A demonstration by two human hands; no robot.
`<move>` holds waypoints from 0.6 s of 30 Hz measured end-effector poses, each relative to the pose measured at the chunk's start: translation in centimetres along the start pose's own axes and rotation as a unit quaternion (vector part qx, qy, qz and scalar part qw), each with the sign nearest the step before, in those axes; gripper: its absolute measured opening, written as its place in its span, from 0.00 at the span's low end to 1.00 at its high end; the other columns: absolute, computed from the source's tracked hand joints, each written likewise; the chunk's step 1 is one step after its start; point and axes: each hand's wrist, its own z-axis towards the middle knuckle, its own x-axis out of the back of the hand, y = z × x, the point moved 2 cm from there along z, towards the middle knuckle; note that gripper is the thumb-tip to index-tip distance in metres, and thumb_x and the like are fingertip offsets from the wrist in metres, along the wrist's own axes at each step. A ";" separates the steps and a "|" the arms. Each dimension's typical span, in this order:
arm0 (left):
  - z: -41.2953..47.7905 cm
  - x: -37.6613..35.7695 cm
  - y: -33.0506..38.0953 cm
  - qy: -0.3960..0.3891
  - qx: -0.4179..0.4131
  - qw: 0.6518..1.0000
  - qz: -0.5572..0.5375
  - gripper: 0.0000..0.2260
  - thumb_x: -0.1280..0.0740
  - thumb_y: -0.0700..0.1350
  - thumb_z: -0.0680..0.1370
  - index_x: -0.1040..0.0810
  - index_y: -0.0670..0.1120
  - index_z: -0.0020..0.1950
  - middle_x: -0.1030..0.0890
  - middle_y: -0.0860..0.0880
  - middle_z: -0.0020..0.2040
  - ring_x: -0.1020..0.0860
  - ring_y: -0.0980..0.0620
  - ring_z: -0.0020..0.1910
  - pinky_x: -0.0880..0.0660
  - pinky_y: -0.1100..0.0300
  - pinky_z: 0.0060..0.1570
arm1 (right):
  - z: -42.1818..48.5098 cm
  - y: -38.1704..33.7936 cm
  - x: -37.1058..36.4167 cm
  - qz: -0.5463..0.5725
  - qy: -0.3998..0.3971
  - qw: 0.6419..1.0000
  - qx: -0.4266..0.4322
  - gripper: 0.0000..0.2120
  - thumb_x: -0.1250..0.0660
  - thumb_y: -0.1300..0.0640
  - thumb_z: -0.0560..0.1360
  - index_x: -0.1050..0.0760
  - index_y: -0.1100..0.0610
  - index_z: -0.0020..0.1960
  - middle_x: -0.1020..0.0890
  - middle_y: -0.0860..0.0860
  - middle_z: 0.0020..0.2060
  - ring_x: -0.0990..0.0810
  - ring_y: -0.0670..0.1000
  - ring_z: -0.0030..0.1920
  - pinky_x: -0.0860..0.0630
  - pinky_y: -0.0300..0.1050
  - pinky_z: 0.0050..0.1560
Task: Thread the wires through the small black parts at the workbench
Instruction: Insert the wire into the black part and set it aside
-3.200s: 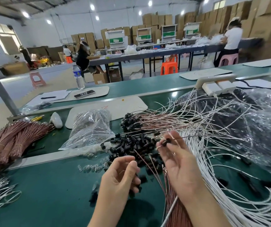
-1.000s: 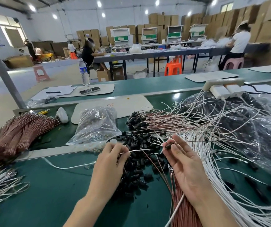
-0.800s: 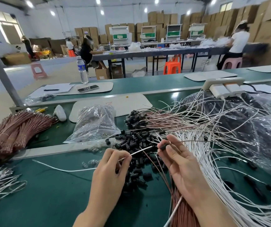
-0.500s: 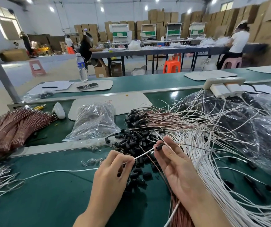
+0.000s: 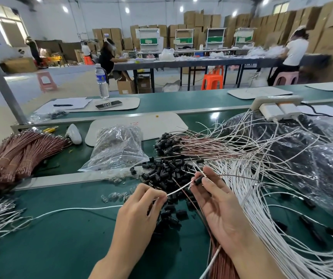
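The room is a big factory hall with many stacked cardboard boxes [image 5: 322, 37] along the back wall and long tables where other persons sit. In front lies the green workbench [image 5: 61, 238], its mat smooth and a little shiny.

On the right side a large clear plastic bag [image 5: 312, 158] is crumpled and holds dark parts. Before it spreads a loose heap of white wires [image 5: 262, 198], thin and curved. At the left edge lies a thick bundle of reddish-brown wires [image 5: 16, 156], tied together. A smaller clear bag [image 5: 117, 150], wrinkled, sits in the middle and holds small dark pieces.

Just beside this bag is a pile of small black parts [image 5: 161, 174], short and cylinder-shaped.

The left hand [image 5: 139, 214] pinches one white wire [image 5: 81, 210] near its end, and the rest trails left over the mat. The right hand [image 5: 219, 204] pinches one small black part [image 5: 198, 180] between thumb and fingertips, above the pile. The wire tip is at the mouth of this part; if it is already inside, I cannot tell.
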 end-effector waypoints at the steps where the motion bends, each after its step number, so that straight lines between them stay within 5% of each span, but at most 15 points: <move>1: 0.0 0.0 0.0 -0.001 0.000 1.000 0.003 0.01 0.31 0.49 0.79 0.20 0.53 0.49 0.25 0.61 0.48 0.23 0.58 0.41 0.24 0.57 0.36 | 0.0 0.0 0.0 -0.003 -0.001 1.000 0.003 0.16 0.32 0.67 0.73 0.19 0.61 0.60 0.15 0.60 0.51 0.14 0.53 0.50 0.17 0.43 0.49; 18: -0.1 -0.1 -0.2 -0.003 0.008 1.000 -0.009 0.01 0.30 0.47 0.79 0.21 0.54 0.49 0.24 0.60 0.47 0.23 0.57 0.41 0.28 0.62 0.38 | -0.1 0.0 0.3 -0.037 -0.006 0.999 0.013 0.17 0.31 0.66 0.73 0.19 0.58 0.61 0.15 0.58 0.53 0.15 0.51 0.52 0.17 0.43 0.51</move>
